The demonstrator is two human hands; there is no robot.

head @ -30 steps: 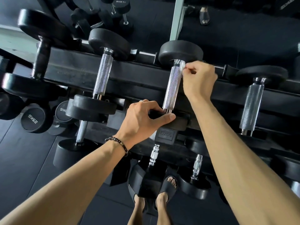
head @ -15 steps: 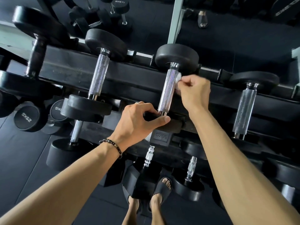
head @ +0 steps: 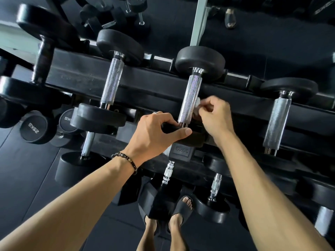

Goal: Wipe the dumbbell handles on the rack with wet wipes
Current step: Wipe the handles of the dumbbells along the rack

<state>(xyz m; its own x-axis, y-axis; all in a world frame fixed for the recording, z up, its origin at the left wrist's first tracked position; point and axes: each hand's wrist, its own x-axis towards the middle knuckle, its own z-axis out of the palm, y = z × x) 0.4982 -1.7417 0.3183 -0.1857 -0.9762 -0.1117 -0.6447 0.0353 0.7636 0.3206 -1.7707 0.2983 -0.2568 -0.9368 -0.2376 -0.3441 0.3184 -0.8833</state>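
Centre of the rack (head: 76,73), top tier: the dumbbell handle (head: 190,98), knurled and silver, runs from its far black head (head: 199,63) down toward the near head (head: 188,136), which sits on the front rail above a plate reading 30KG upside down. Right against the lower stretch of that handle is the wet wipe (head: 197,104), a small white wad, pinched by the right hand (head: 214,115) with its fingers curled in tight around it. The left hand (head: 155,131) grips the near head, thumb stretched along its front edge and fingers hooked over the top; a dark beaded bracelet (head: 126,160) circles that wrist. To either side on the same tier lie a left neighbour dumbbell (head: 112,84) and a right neighbour dumbbell (head: 277,122), both with bare silver handles. Lower tiers hold more dumbbells, one marked 25KG (head: 33,128). Below on the dark floor (head: 27,187), the person's feet in black sandals (head: 183,207).
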